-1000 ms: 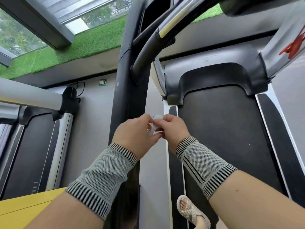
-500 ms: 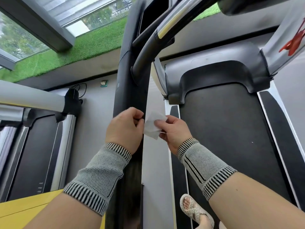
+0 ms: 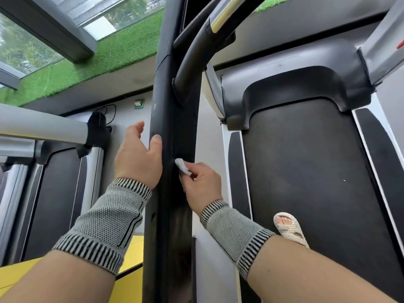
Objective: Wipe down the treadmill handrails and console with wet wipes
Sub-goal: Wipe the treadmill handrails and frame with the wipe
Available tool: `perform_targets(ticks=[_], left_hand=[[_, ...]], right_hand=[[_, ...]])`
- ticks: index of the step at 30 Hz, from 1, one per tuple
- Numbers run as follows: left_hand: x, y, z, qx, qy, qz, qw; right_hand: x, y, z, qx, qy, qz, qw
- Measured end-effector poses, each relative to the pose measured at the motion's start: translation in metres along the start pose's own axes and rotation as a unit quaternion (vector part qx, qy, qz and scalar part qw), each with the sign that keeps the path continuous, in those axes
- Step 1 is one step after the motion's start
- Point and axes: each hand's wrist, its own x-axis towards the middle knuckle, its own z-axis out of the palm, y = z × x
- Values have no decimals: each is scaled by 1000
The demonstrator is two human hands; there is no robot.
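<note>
White wet wipe [image 3: 182, 166], bunched small, pinched at the fingertips of the right hand [image 3: 202, 185] and pressed against the black upright post [image 3: 175, 127] of the treadmill, on the post's right face, below where the curved handrail [image 3: 192, 60] joins it. Left hand [image 3: 137, 156] lies against the post's left edge: thumb flat on the black surface, fingers loosely spread and reaching round the far side, nothing held.

Handling judgement: wipe looks thin, soft and limp, near weightless; likely damp and a bit slick, so it will fold and ball up under the fingers instead of staying flat. A pinch at one corner gives little contact area; spreading it under flat fingers should cover more of the post. Tears easily on seams or edges.

Post and handrail look rigid, smooth and fixed; they will take firm pressure. Left hand seems placed to steady the body.

Sandalled foot [image 3: 289, 228] stands on the dark running belt [image 3: 306, 171], right of the post.
</note>
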Motion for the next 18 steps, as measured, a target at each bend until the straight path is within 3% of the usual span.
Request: perform_targets(ticks=[7, 9, 14, 18], left_hand=[[-3, -12, 10, -36, -39, -3, 999], [-4, -13, 12, -42, -47, -6, 998], [-4, -9, 10, -47, -42, -15, 998], [-4, -8, 9, -49, -41, -15, 998]], right_hand=[[53, 18, 0, -13, 44, 198, 979], [40, 13, -8, 12, 40, 180, 983], [-15, -2, -5, 53, -25, 36, 998], [12, 7, 1, 1, -6, 77, 997]])
